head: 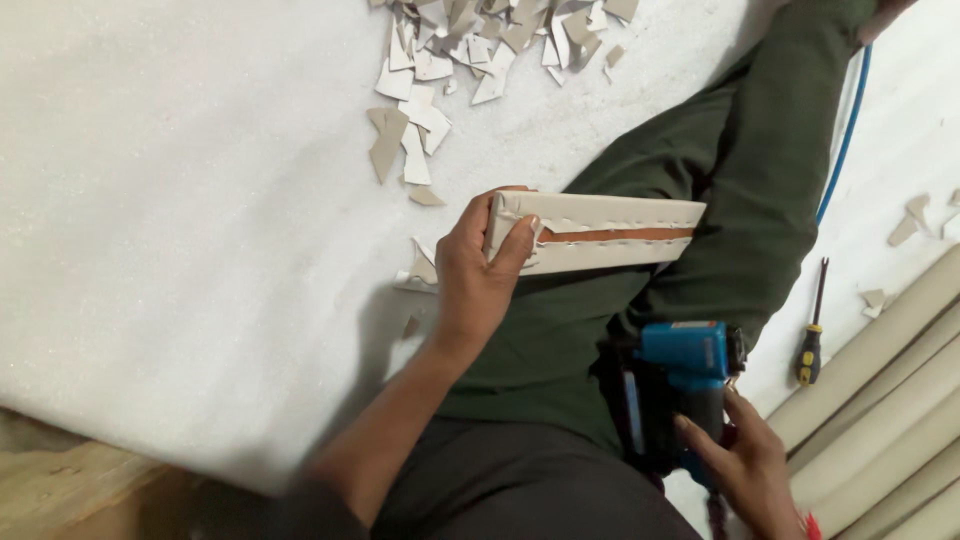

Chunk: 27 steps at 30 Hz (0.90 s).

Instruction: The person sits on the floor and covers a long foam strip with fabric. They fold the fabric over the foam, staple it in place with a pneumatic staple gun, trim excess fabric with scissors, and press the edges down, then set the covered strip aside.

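My left hand (478, 268) clamps the fabric-wrapped panel (600, 233) on my thigh (thumb over its stapled edge); my right hand (748, 462) grips the blue staple gun (678, 385).

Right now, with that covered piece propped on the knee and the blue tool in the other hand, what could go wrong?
1. The left hand has its thumb lying along the stapled seam of the cream-covered panel; if the blue staple gun in the right hand fires close by, it might catch the thumb.
2. The panel rests only on the green trouser leg, so it could slip.
3. The blue hose might snag.
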Motion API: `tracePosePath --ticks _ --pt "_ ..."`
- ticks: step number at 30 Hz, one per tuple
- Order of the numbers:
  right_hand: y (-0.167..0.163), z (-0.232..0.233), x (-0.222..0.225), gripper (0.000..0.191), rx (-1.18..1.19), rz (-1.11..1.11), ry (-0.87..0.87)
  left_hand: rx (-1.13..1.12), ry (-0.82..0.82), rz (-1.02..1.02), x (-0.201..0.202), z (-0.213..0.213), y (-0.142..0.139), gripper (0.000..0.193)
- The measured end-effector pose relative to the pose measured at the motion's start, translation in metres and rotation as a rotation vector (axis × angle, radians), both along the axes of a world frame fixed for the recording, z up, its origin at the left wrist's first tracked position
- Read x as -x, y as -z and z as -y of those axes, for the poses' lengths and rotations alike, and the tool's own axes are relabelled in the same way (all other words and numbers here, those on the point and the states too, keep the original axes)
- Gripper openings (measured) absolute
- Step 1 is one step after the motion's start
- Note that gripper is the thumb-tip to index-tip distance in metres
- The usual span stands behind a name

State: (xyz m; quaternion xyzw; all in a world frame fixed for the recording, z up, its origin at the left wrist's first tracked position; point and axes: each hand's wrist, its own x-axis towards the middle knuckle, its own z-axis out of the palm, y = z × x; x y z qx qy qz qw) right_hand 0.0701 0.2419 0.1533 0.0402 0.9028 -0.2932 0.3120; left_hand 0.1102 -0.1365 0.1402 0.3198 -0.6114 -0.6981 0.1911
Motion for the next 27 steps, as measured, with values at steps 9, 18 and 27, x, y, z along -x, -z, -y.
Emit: tracePosePath --ticks 9,18,27 --pt "-0.117 0.073 0.085 0.045 0.292 -0.161 -0.343 0.07 -0.007 0.012 0.003 0.003 -0.001 0.027" --pt "-0.088 0.173 0.108 0.05 0.415 0.149 -0.511 0.032 -0.008 0.011 0.003 0.006 -0.005 0.043" --pt "-0.097 0.214 0.133 0.065 0.264 -0.114 -0.998 0.248 -0.044 -0.066 0.005 0.001 0.002 0.043"
